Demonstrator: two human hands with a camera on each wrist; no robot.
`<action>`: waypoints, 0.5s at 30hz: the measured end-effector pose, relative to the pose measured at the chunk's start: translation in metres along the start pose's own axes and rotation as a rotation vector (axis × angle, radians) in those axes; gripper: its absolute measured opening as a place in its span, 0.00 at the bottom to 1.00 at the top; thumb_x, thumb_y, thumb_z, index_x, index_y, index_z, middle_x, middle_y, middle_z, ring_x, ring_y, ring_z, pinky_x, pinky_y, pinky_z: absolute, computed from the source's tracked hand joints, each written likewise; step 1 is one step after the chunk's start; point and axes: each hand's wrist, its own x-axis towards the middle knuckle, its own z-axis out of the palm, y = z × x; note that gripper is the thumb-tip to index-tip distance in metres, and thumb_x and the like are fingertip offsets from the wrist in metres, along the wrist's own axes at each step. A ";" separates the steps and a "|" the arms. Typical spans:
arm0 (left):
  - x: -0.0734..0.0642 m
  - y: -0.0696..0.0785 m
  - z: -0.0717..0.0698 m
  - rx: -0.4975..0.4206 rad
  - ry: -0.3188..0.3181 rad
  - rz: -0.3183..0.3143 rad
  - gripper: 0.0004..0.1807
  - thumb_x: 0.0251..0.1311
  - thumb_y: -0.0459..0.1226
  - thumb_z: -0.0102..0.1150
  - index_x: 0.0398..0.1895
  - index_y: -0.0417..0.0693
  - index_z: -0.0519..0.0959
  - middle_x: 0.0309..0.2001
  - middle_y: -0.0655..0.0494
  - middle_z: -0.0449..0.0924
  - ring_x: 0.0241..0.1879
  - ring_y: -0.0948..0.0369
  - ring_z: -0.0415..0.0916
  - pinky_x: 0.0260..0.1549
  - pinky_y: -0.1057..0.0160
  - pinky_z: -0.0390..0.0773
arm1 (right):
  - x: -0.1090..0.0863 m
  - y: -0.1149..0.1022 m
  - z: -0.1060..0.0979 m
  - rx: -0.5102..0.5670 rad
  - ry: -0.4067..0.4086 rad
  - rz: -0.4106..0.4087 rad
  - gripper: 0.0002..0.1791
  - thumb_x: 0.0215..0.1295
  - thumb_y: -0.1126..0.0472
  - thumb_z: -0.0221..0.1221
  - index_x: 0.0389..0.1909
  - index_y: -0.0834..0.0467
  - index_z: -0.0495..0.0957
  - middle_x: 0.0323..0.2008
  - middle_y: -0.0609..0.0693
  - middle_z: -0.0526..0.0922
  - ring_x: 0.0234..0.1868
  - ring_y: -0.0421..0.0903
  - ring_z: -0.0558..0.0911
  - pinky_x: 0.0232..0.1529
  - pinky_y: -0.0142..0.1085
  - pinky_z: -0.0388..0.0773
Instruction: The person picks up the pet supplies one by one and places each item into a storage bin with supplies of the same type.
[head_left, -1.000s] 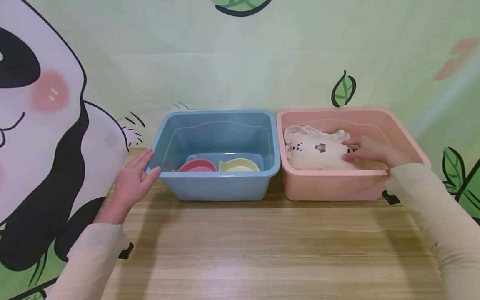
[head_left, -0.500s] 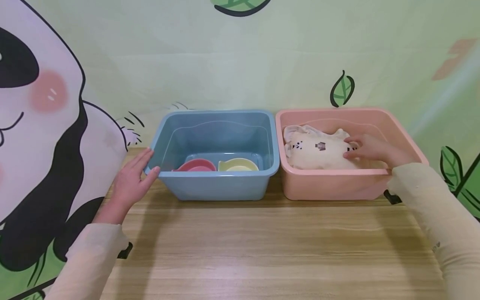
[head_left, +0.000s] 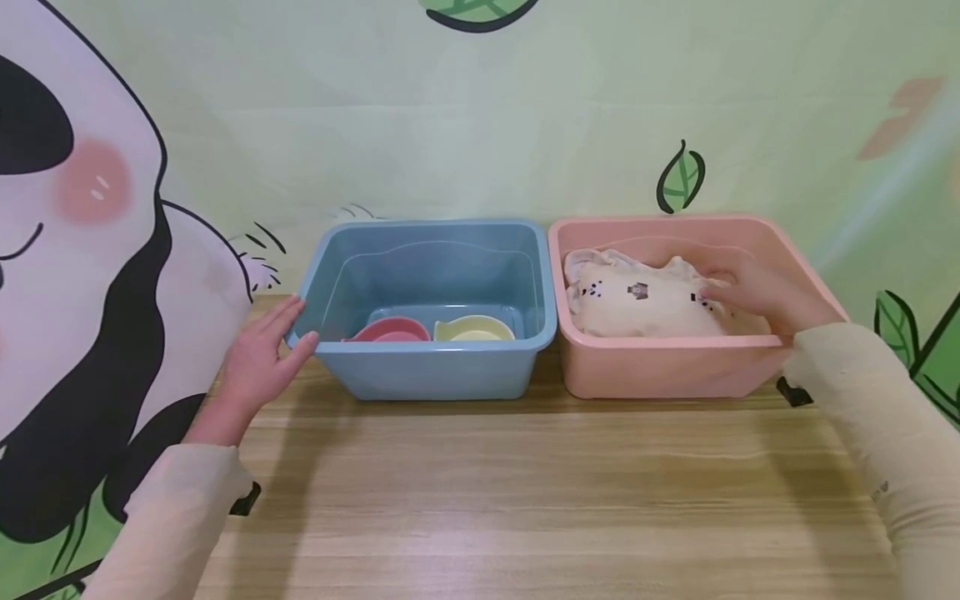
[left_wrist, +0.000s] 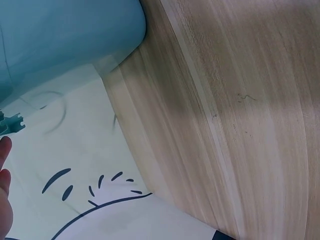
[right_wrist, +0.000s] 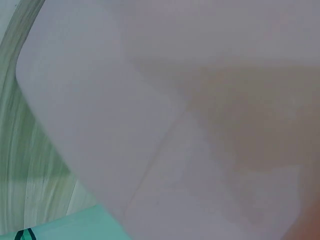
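In the head view, my left hand (head_left: 258, 354) rests at the left rim of a blue basin (head_left: 427, 371), fingers extended and the thumb on its front corner. Inside that basin lie a pink shallow item (head_left: 392, 330) and a pale yellow one (head_left: 474, 328), partly hidden by the front rim; they look like small dishes. My right hand (head_left: 757, 292) reaches into a pink basin (head_left: 660, 367), its fingers on the right part of a cream cloth garment (head_left: 637, 312) printed with small animals. Some of the right fingertips are hidden, and the right wrist view is too blurred to show them.
Both basins stand side by side, close together, on a wood-grain table (head_left: 540, 500). Behind them hangs a pale green backdrop (head_left: 480, 125) printed with a panda and leaves.
My right hand has shifted to the right over the garment, uncovering the dark print near its right side. The left hand stays at the blue basin's rim.
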 end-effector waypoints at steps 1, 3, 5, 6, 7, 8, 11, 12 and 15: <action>0.000 0.000 0.000 0.001 0.001 0.004 0.32 0.60 0.53 0.42 0.64 0.44 0.59 0.64 0.43 0.58 0.59 0.40 0.58 0.51 0.35 0.59 | -0.001 -0.002 -0.001 0.025 0.006 0.003 0.25 0.60 0.56 0.53 0.59 0.39 0.64 0.63 0.45 0.62 0.62 0.46 0.60 0.56 0.48 0.61; 0.001 0.000 0.000 0.002 -0.001 0.004 0.33 0.60 0.53 0.42 0.64 0.44 0.60 0.64 0.43 0.58 0.59 0.40 0.58 0.51 0.35 0.59 | -0.005 -0.007 -0.002 0.090 0.035 0.007 0.24 0.62 0.59 0.51 0.58 0.38 0.64 0.63 0.41 0.62 0.61 0.42 0.61 0.54 0.42 0.63; 0.002 0.000 0.000 -0.001 -0.009 -0.003 0.33 0.60 0.54 0.41 0.64 0.45 0.59 0.64 0.44 0.58 0.60 0.40 0.57 0.52 0.35 0.58 | -0.007 -0.012 -0.004 0.079 0.085 -0.074 0.25 0.60 0.67 0.48 0.56 0.41 0.68 0.60 0.39 0.66 0.55 0.39 0.66 0.47 0.34 0.67; 0.002 0.000 -0.001 -0.003 -0.010 -0.005 0.33 0.60 0.54 0.41 0.64 0.45 0.59 0.64 0.44 0.58 0.60 0.40 0.57 0.52 0.35 0.58 | -0.008 -0.014 -0.004 0.103 0.101 -0.082 0.27 0.59 0.69 0.46 0.56 0.41 0.68 0.60 0.38 0.66 0.54 0.38 0.67 0.45 0.33 0.68; 0.002 0.000 -0.001 -0.004 -0.011 -0.006 0.33 0.60 0.54 0.41 0.64 0.45 0.59 0.64 0.44 0.58 0.60 0.41 0.57 0.52 0.35 0.58 | -0.008 -0.016 -0.005 0.128 0.108 -0.098 0.29 0.58 0.71 0.45 0.57 0.41 0.68 0.59 0.38 0.67 0.52 0.37 0.68 0.44 0.32 0.68; 0.002 -0.001 -0.001 -0.007 -0.007 -0.001 0.33 0.60 0.54 0.41 0.64 0.44 0.60 0.64 0.44 0.58 0.60 0.41 0.57 0.53 0.36 0.57 | -0.009 -0.017 -0.005 0.117 0.112 -0.100 0.28 0.59 0.71 0.46 0.56 0.42 0.68 0.59 0.38 0.67 0.51 0.37 0.68 0.42 0.30 0.69; 0.002 -0.003 -0.001 -0.009 0.013 0.020 0.32 0.60 0.53 0.42 0.62 0.43 0.61 0.63 0.43 0.60 0.60 0.42 0.58 0.55 0.38 0.54 | -0.009 -0.017 -0.007 0.125 0.091 -0.064 0.18 0.62 0.67 0.46 0.50 0.50 0.73 0.60 0.37 0.65 0.51 0.38 0.68 0.43 0.29 0.67; 0.002 -0.004 -0.001 -0.008 0.023 0.030 0.31 0.61 0.52 0.42 0.62 0.43 0.62 0.63 0.42 0.61 0.59 0.42 0.58 0.55 0.39 0.54 | -0.009 -0.017 -0.008 0.129 0.085 -0.060 0.16 0.63 0.65 0.46 0.49 0.51 0.74 0.60 0.37 0.65 0.52 0.39 0.67 0.44 0.31 0.68; 0.003 -0.005 -0.001 -0.004 0.050 0.045 0.30 0.61 0.51 0.42 0.61 0.42 0.63 0.61 0.41 0.63 0.59 0.43 0.59 0.55 0.40 0.52 | -0.008 -0.015 -0.011 0.103 0.073 0.004 0.13 0.65 0.59 0.45 0.46 0.53 0.75 0.61 0.41 0.64 0.55 0.44 0.67 0.49 0.39 0.68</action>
